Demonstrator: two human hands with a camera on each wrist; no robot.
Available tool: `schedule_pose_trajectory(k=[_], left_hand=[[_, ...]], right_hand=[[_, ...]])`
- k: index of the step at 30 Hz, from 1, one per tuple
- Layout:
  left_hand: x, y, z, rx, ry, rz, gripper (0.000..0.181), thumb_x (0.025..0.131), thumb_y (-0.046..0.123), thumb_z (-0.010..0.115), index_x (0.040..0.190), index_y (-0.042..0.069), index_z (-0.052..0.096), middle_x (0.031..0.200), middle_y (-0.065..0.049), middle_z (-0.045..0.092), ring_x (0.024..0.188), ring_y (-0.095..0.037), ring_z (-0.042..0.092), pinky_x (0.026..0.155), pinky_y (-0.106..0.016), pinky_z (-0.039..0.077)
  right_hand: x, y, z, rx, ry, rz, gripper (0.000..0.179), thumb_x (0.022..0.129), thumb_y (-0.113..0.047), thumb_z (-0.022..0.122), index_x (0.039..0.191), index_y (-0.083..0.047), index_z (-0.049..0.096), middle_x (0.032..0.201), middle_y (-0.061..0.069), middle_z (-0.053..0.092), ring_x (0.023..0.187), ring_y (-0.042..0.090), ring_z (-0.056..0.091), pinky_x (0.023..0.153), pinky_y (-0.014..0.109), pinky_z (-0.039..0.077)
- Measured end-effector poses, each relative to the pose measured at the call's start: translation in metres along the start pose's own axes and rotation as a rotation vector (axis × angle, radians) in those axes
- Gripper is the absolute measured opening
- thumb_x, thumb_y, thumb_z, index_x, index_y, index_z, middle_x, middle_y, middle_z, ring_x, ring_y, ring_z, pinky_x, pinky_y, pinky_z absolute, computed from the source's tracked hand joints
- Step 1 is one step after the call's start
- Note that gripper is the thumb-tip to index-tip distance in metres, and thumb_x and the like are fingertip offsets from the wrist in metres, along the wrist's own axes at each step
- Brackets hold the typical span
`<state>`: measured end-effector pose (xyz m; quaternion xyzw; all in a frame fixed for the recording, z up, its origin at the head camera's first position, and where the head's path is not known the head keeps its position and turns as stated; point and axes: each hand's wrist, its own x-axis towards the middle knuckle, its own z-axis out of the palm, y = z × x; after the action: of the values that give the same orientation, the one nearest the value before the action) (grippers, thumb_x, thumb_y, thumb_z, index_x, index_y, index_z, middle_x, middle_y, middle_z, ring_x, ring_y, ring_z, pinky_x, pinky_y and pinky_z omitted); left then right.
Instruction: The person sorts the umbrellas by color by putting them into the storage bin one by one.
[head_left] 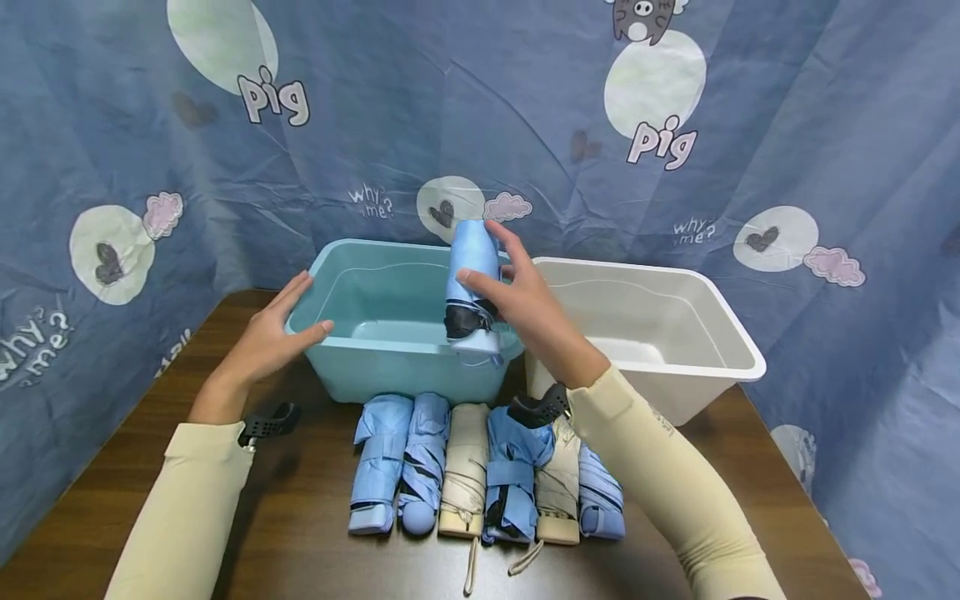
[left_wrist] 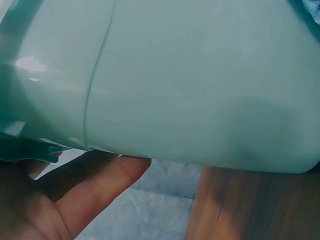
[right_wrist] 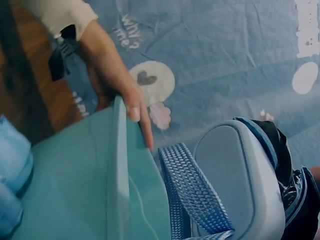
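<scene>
My right hand (head_left: 525, 292) grips a folded light-blue umbrella (head_left: 474, 250) above the right part of the teal bin (head_left: 405, 367). The umbrella stands nearly upright, its pale handle end downward; in the right wrist view that handle end (right_wrist: 225, 170) and a woven blue strap (right_wrist: 192, 185) show up close. My left hand (head_left: 273, 333) rests at the left end of the teal bin, fingers extended along the rim and thumb over the front corner. In the left wrist view a finger (left_wrist: 105, 192) touches the bin's wall (left_wrist: 190, 100).
A white bin (head_left: 652, 379) stands right of the teal one. In front of both, several folded blue and beige umbrellas (head_left: 463, 467) lie side by side on the dark wooden table (head_left: 315, 533). A blue printed cloth (head_left: 480, 108) hangs behind.
</scene>
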<state>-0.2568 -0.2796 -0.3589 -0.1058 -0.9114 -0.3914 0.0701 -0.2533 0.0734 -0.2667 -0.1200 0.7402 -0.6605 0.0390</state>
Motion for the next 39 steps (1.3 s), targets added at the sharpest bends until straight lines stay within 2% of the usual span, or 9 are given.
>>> schedule_pose_trajectory(k=[5,10,19,26,30,33,39], left_hand=[[0.0,-0.002,0.0,0.002,0.013,0.013,0.085,0.09,0.045,0.064,0.156,0.021,0.016,0.162,0.007,0.008,0.145,-0.035,0.013,0.106,-0.067,0.02],[-0.003,-0.003,0.002,0.002,0.023,0.042,0.084,0.09,0.042,0.064,0.156,0.019,0.017,0.162,0.004,0.01,0.144,-0.038,0.015,0.104,-0.068,0.021],[-0.005,0.0,0.006,0.008,0.039,0.041,0.084,0.09,0.04,0.065,0.155,0.015,0.019,0.162,-0.003,0.012,0.143,-0.041,0.018,0.102,-0.07,0.023],[-0.007,0.001,0.002,0.008,0.044,0.035,0.082,0.09,0.039,0.065,0.155,0.017,0.021,0.162,-0.001,0.012,0.143,-0.04,0.018,0.101,-0.07,0.024],[-0.009,-0.003,0.0,0.018,0.042,0.029,0.082,0.09,0.04,0.065,0.155,0.019,0.021,0.162,0.002,0.012,0.143,-0.039,0.019,0.102,-0.069,0.024],[-0.008,-0.003,0.002,0.011,0.038,0.039,0.082,0.09,0.04,0.065,0.155,0.019,0.02,0.162,0.001,0.012,0.143,-0.04,0.019,0.101,-0.069,0.025],[-0.008,0.0,0.003,-0.002,0.031,0.049,0.082,0.09,0.039,0.065,0.155,0.019,0.019,0.162,0.0,0.011,0.143,-0.039,0.017,0.101,-0.069,0.024]], right_hand=[[0.022,-0.002,0.026,0.069,-0.013,0.006,0.074,0.088,-0.025,0.071,0.146,-0.045,0.031,0.133,0.017,0.041,0.111,0.031,0.054,0.077,0.047,0.053],[0.043,0.001,0.048,0.079,0.003,0.053,0.073,0.089,-0.026,0.07,0.147,-0.044,0.029,0.138,0.013,0.038,0.113,0.028,0.052,0.078,0.046,0.052],[0.072,0.016,0.085,0.03,0.018,0.135,0.076,0.089,-0.025,0.07,0.15,-0.043,0.028,0.151,0.008,0.031,0.116,0.028,0.052,0.077,0.04,0.052],[0.085,0.021,0.118,0.03,0.036,0.166,0.076,0.088,-0.019,0.071,0.148,-0.044,0.031,0.149,0.008,0.036,0.111,0.03,0.054,0.075,0.043,0.052],[0.091,0.027,0.134,-0.004,0.054,0.185,0.077,0.088,-0.016,0.071,0.149,-0.041,0.032,0.149,0.006,0.038,0.113,0.029,0.053,0.081,0.043,0.05],[0.095,0.033,0.139,-0.019,0.087,0.201,0.077,0.086,-0.014,0.071,0.148,-0.04,0.033,0.146,0.007,0.041,0.112,0.029,0.053,0.083,0.042,0.049],[0.097,0.042,0.142,-0.073,0.123,0.197,0.077,0.083,-0.015,0.073,0.146,-0.04,0.036,0.137,0.011,0.047,0.103,0.028,0.053,0.078,0.041,0.049]])
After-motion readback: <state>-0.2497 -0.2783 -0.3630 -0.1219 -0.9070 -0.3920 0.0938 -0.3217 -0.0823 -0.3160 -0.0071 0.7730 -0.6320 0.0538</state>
